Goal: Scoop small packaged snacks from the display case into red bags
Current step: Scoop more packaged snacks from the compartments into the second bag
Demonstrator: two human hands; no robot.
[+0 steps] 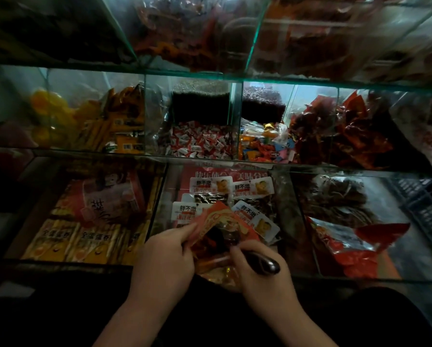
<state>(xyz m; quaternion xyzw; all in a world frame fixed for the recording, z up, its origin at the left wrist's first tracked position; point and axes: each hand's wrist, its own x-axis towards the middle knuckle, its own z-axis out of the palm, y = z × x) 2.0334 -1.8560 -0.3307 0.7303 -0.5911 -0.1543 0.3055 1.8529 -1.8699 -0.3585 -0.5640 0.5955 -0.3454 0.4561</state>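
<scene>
While open at its mouth, red bag [220, 227] in left grip [165, 256], scoop handle [268, 265] in right grip [260, 276].

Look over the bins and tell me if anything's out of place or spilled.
No spill shows. In the lower-left bin, one red pack lies tilted across the neatly rowed yellow boxes. In the lower-right bin, a large red pouch lies slumped and seems torn open at the top.

Bare forearms reach forward, hands close. Left hand [165, 256] pinches a red bag [220, 221]; right hand [262, 276] grips a dark handle [268, 266].
</scene>
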